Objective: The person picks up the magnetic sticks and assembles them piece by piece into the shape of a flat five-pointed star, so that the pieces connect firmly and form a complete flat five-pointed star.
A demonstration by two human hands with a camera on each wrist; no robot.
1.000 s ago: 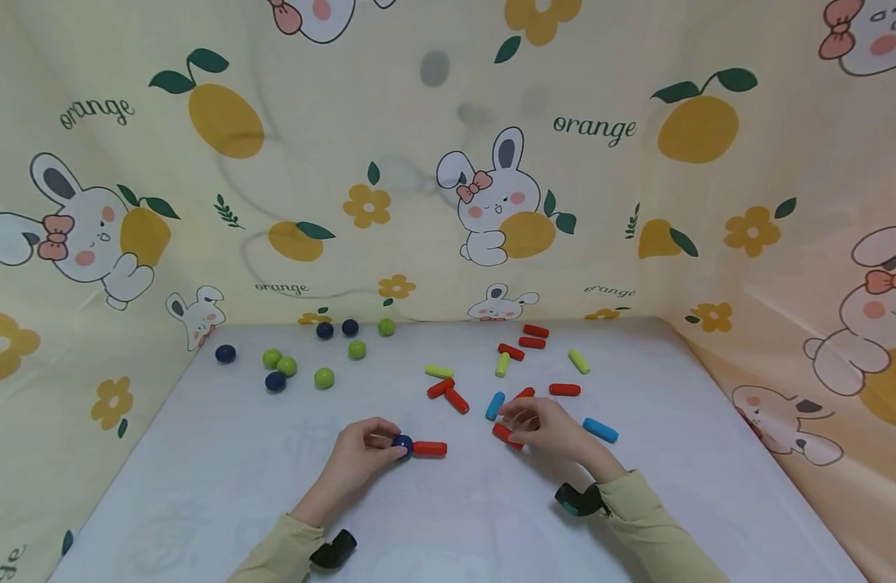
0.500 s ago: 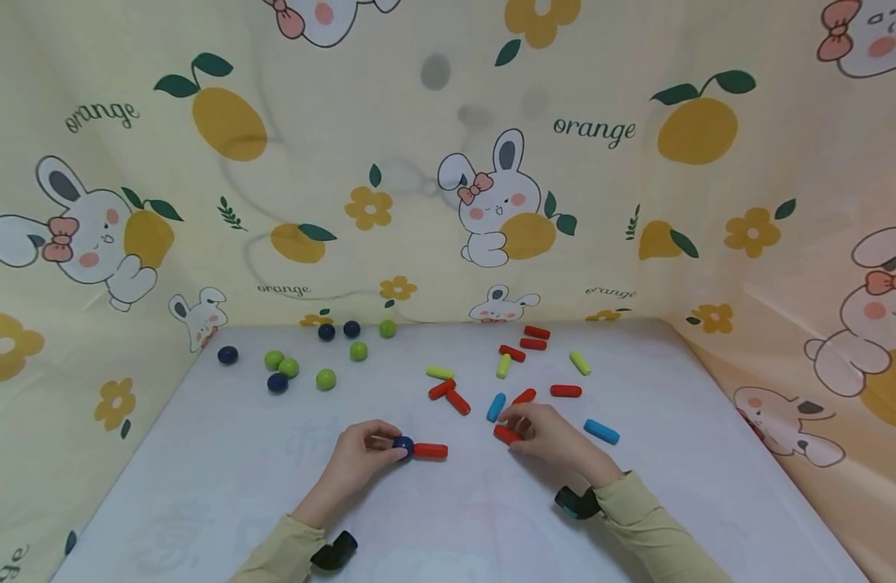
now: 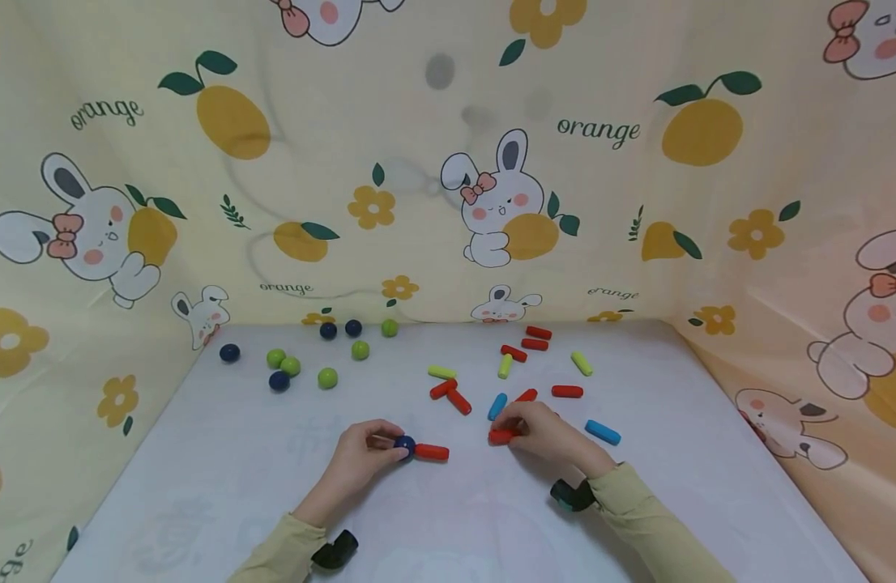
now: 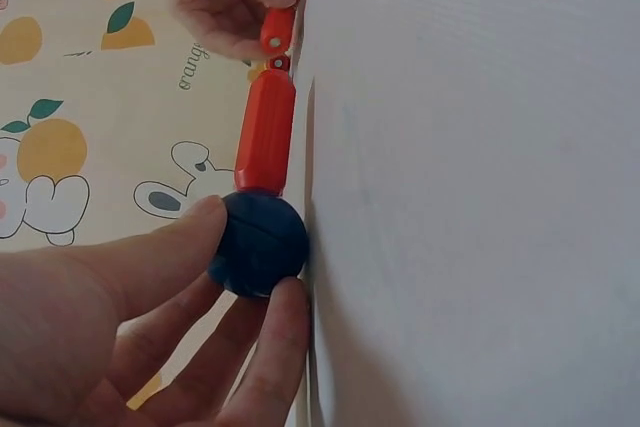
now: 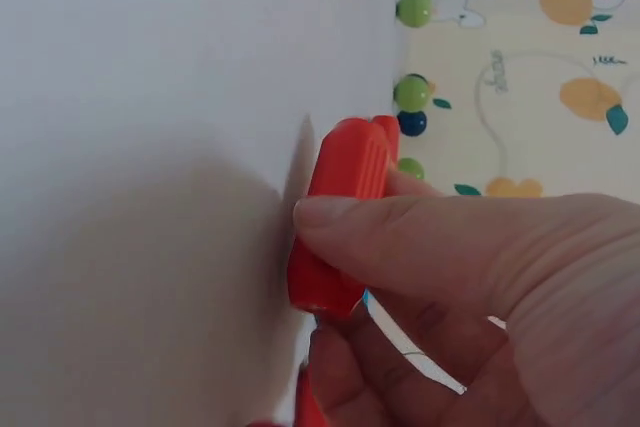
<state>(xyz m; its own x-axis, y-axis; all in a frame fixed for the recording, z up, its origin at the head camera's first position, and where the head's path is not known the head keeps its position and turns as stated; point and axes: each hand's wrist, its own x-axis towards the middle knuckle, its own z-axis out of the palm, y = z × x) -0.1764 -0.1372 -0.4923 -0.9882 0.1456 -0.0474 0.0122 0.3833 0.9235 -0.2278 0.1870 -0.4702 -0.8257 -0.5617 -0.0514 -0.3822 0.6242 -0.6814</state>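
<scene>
My left hand [image 3: 364, 452] pinches a dark blue ball [image 4: 262, 247] between thumb and fingertips, low over the white tabletop. A red magnetic stick [image 4: 266, 132] joins end-on to that ball and points right, toward the other hand. Farther right, my right hand [image 3: 548, 436] grips a second red stick [image 5: 350, 162], its thumb across the stick's side in the right wrist view. A gap separates the two red sticks in the head view. Just beyond the right hand lie a blue stick [image 3: 497, 406] and another red stick [image 3: 526, 395], the latter partly hidden.
Several green balls [image 3: 327, 378] and dark blue balls [image 3: 279, 381] lie at the back left of the table [image 3: 448, 526]. Red sticks [image 3: 568, 391], yellow-green sticks [image 3: 582, 363] and a blue stick [image 3: 603, 431] are scattered centre and right. A printed cloth [image 3: 419, 162] walls the back and sides.
My right hand has shifted slightly left, and the red stick in it has turned from slanted to nearly level. The left hand still holds the ball in about the same place.
</scene>
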